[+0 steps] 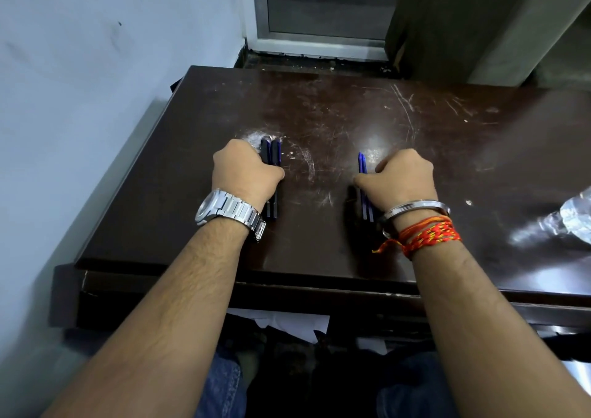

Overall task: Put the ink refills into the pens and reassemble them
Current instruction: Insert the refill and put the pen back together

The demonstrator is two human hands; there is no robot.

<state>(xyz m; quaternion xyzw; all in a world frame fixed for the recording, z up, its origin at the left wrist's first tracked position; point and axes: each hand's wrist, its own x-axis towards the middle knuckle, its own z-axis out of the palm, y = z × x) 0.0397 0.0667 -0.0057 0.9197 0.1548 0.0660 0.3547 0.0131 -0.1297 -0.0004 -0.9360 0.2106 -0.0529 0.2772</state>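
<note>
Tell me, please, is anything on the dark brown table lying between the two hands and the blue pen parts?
Nothing visible does. The left hand is already closed over a bundle of dark blue pen barrels, and the right hand over thinner blue refills. The scratched dark brown wooden table between both hands is bare.

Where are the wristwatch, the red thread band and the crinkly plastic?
wristwatch [209,208]: head view, on its round case.
red thread band [430,235]: head view, mid-weave.
crinkly plastic [575,217]: head view, on its shiny folds.
</note>
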